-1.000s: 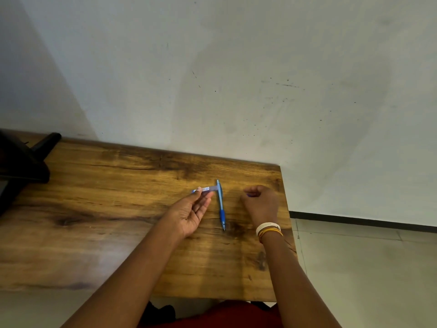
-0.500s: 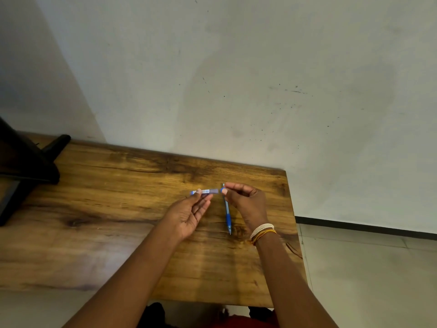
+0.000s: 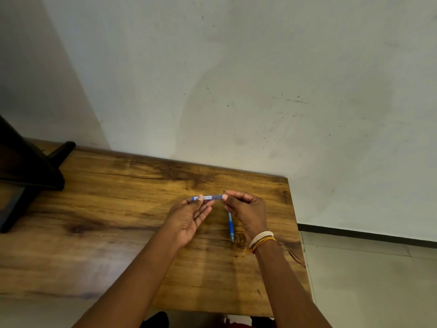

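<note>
Pen barrel [image 3: 208, 197], a short clear tube with blue at both ends and a small printed label, is held level just above the worktop [image 3: 106, 209], pinched at each end. The left fingers [image 3: 200, 198] grasp its left part, thumb on the near side and fingertips behind, with the rest of the left hand [image 3: 189, 216] open-palmed below it. The right fingers [image 3: 225, 197] close on its right end in a tight pinch, and the other fingers of the right hand [image 3: 248, 211] curl in over the palm.

Just under the right hand lies a blue pen [image 3: 230, 226], flat on the wood and pointing toward the person (its upper end is hidden by the hand, so I cannot tell whether it touches the barrel). White and yellow bangles [image 3: 261, 240] circle the right wrist.

Both forearms reach in from the near edge. The hands work near the right end of the worktop, close to its far edge. A black stand [image 3: 28, 166] sits at the far left. Behind rises a pale, speckled wall [image 3: 236, 79], and tiled floor [image 3: 366, 280] shows to the right.
</note>
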`<state>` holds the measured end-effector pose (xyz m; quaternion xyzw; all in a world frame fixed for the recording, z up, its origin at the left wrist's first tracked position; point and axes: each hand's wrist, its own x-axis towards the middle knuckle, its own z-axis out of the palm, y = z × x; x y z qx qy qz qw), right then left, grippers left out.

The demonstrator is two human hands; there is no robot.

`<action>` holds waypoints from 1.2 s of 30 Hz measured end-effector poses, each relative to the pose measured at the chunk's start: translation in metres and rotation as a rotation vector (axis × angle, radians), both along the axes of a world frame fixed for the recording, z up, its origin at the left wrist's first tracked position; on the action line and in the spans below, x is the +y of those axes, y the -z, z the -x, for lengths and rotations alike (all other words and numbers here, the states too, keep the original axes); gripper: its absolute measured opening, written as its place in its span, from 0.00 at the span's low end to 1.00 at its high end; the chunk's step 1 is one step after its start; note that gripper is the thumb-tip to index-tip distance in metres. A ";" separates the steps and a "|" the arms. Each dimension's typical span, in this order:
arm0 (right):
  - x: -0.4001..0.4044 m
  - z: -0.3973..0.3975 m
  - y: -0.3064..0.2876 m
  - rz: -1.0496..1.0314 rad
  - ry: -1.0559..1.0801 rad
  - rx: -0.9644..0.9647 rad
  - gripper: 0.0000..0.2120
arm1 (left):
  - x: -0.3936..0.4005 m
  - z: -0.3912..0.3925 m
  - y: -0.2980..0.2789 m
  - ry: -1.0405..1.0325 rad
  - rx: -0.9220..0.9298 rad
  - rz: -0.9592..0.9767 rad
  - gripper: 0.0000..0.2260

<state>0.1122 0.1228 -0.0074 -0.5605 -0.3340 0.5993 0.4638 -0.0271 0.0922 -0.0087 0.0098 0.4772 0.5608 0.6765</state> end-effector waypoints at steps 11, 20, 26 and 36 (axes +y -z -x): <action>-0.002 0.001 -0.003 0.084 0.015 0.094 0.07 | -0.001 -0.003 -0.003 0.003 -0.076 0.026 0.04; -0.005 0.004 -0.006 0.088 -0.043 0.043 0.04 | -0.002 -0.001 -0.002 -0.011 -0.092 0.038 0.04; -0.008 0.007 -0.008 0.064 0.003 0.008 0.05 | -0.002 -0.001 -0.002 -0.008 -0.046 0.043 0.06; -0.008 0.013 0.001 -0.052 -0.002 -0.163 0.05 | -0.003 -0.002 -0.003 -0.055 -0.043 0.055 0.09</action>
